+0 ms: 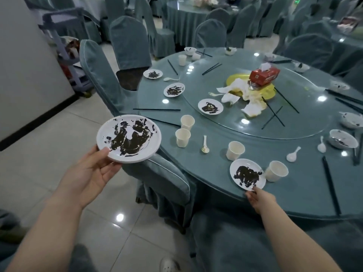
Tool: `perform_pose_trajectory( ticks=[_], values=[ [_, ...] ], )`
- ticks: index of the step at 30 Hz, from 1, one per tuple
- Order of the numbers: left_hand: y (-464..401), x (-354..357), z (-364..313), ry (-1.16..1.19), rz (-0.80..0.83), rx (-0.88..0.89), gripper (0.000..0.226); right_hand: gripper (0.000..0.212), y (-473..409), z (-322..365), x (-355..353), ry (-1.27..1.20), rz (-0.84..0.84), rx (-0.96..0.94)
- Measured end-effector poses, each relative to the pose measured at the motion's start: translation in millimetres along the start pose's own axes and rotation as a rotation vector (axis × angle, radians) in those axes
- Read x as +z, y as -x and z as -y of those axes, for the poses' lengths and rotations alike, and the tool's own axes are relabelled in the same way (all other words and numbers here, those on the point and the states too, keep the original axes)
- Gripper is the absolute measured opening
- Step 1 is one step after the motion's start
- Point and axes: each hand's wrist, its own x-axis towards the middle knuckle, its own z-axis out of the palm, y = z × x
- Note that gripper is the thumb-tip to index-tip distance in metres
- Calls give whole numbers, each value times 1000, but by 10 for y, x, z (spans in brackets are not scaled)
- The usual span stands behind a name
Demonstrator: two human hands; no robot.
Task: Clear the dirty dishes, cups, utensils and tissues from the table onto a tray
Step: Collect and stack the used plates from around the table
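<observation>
Head view: left grip held one sauce-smeared white round plate from beneath; right grip pinched another smeared white plate, four white paper cups just beyond.

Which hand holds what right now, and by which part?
Left hand holds a dirty plate by its near rim. Right hand pinches another dirty plate's near edge, on the table.

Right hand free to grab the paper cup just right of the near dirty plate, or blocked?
Probably yes. The right hand pinches the near rim of the stained white plate, and the white paper cup stands just beyond it with nothing between. It must let go of the plate first; the left hand holds another stained plate.
</observation>
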Motion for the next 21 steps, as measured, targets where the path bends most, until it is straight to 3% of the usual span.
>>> perform_pose_trajectory(
  ticks=[5, 12, 21],
  values=[
    [-435, 181, 64, 6, 53, -50, 17, 35, 26, -64, -1, -32, 33, 28],
    [-950, 453, 152, 24, 199, -149, 28, 8, 413, -74, -111, -5, 124, 8],
    [-1516, 488, -51, -42, 335, -245, 14, 6, 1316, 71, 340, -88, 246, -192]
  ],
)
